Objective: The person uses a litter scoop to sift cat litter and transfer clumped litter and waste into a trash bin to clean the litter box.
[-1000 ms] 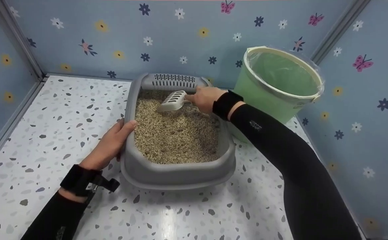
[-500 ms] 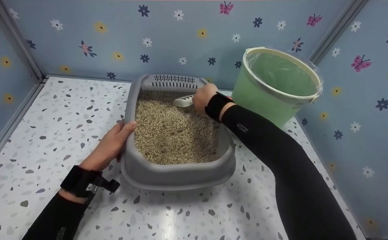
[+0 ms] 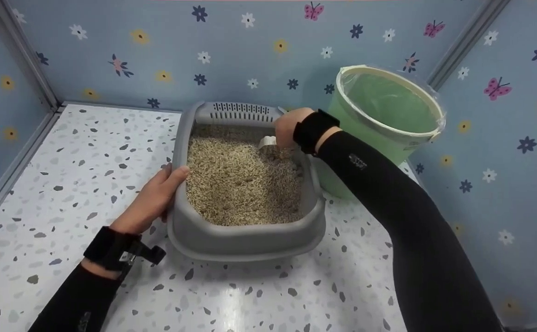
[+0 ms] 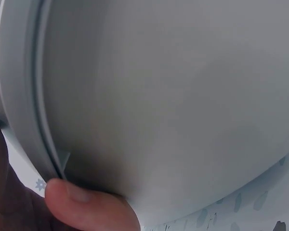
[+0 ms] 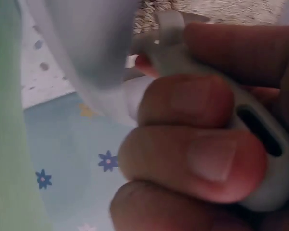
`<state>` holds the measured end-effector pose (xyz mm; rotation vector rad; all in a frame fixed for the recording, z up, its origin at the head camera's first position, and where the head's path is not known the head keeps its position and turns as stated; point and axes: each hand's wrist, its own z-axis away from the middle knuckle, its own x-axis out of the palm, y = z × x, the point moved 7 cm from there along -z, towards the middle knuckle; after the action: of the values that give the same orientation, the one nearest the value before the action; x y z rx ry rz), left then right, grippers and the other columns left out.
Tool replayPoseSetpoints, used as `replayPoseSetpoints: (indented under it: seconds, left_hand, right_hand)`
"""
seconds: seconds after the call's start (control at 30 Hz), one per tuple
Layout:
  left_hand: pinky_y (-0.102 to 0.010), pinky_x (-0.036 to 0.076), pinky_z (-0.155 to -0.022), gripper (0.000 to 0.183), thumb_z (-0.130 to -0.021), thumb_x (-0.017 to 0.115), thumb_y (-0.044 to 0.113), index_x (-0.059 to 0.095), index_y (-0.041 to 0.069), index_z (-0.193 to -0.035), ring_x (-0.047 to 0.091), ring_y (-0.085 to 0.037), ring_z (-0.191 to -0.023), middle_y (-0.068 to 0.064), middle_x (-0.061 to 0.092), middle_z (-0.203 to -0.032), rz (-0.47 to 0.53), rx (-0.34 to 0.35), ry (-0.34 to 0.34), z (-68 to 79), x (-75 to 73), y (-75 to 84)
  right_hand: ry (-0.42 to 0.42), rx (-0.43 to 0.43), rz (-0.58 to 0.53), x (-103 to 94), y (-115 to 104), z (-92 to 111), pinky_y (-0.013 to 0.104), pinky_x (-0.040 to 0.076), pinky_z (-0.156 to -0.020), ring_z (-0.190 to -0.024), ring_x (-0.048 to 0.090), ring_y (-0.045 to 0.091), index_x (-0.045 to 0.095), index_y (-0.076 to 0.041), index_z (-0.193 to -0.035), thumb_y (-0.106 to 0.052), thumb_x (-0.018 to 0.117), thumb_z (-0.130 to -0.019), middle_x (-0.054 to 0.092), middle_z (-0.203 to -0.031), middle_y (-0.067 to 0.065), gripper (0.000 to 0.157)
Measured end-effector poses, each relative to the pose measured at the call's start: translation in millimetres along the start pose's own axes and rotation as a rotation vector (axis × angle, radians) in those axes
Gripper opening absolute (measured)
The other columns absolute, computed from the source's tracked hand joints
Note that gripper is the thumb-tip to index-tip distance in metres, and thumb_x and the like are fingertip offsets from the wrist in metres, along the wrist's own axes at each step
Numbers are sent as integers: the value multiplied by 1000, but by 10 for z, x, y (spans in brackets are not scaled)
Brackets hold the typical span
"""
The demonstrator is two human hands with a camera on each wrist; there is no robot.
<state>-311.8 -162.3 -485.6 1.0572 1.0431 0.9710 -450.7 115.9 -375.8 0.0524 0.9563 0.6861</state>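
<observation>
A grey litter box (image 3: 245, 244) filled with tan, pellet-like litter (image 3: 224, 189) stands on the speckled surface. My left hand (image 3: 155, 196) grips its left rim, thumb on top; in the left wrist view the thumb (image 4: 94, 207) presses against the box's rim by a smooth grey wall (image 4: 173, 96). Over the far right part of the litter, my right hand (image 3: 290, 127) holds a pale litter scoop (image 3: 267, 143). The right wrist view shows several fingers (image 5: 183, 101) curled round the scoop's slotted handle (image 5: 282, 180). Most of the scoop's head is hidden behind the hand in the head view.
A green bucket (image 3: 360, 143) with a clear plastic liner stands right behind the box, close to my right forearm. Blue flowered panels (image 3: 167, 50) enclose the back and both sides. Speckled white flooring (image 3: 88, 152) extends left and in front of the box.
My right hand has drawn the scoop rightward across the back of the litter, and less of the scoop shows now. The left hand and the box stay put.
</observation>
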Motion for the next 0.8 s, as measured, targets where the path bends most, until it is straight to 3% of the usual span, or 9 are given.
replayPoseSetpoints:
  seconds: [0.23, 0.4, 0.57, 0.8]
  left_hand:
    - [-31, 42, -41, 82, -107, 51, 78, 48, 7, -148, 43, -13, -48, -2, 52, -73, -23, -4, -11, -18, -14, 27]
    - [-31, 43, -42, 83, -107, 50, 79, 47, 7, -150, 44, -14, -49, -1, 52, -74, -33, -9, -10, -9, -49, 23]
    - [-31, 43, -43, 85, -107, 48, 79, 46, 7, -152, 45, -14, -49, -2, 53, -74, -38, -14, -1, 2, -65, 5]
    - [-31, 43, -43, 86, -106, 50, 80, 46, 10, -155, 46, -14, -50, -2, 52, -74, -45, -27, 11, -6, -29, -8]
  right_hand:
    - [-53, -54, 12, -68, -101, 374, 34, 27, -64, -65, 22, 16, 37, -17, -72, -4, 42, -96, 26, -75, 0, 27]
    - [-42, -55, 30, -161, -233, 592, 35, 28, -62, -64, 23, 16, 37, -18, -71, -5, 42, -97, 26, -74, -1, 30]
    - [119, 32, 41, -305, -222, 607, 41, 38, -60, -67, 38, 19, 40, -19, -72, -16, 47, -99, 38, -74, 1, 28]
    - [333, -39, 202, -168, -236, 224, 39, 37, -55, -61, 37, 18, 45, -16, -73, -28, 52, -115, 37, -66, 0, 45]
